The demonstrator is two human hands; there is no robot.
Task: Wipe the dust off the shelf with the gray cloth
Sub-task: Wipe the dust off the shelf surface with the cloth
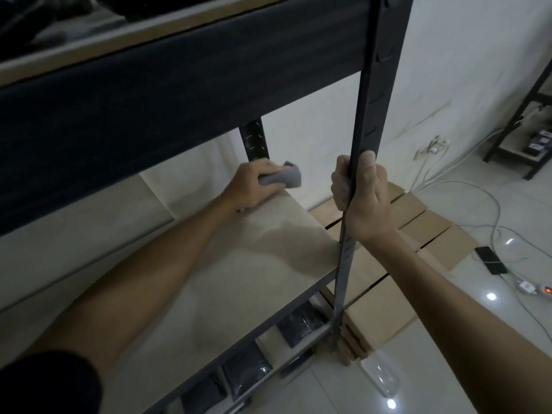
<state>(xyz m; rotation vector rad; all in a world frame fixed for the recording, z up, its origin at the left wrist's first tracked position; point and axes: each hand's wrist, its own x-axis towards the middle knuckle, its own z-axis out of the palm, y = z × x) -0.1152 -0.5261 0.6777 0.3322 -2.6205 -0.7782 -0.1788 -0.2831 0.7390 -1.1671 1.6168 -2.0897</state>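
Note:
A pale wooden shelf board [239, 279] sits in a dark metal rack. My left hand [251, 186] reaches to the board's far right corner and grips a bunched gray cloth [283, 177] pressed against the board near the rear post. My right hand [361, 195] is wrapped round the rack's front right upright post [355, 121], thumb up along its edge. A wide dark beam of the shelf above crosses the top of the view and hides the back left of the board.
Stacked cardboard boxes [418, 231] lie on the floor right of the rack. Cables, a phone [490, 259] and a power strip [537, 289] lie on the white tiled floor. Dark packets [298, 327] sit on the lower shelf. Another rack [525, 124] stands far right.

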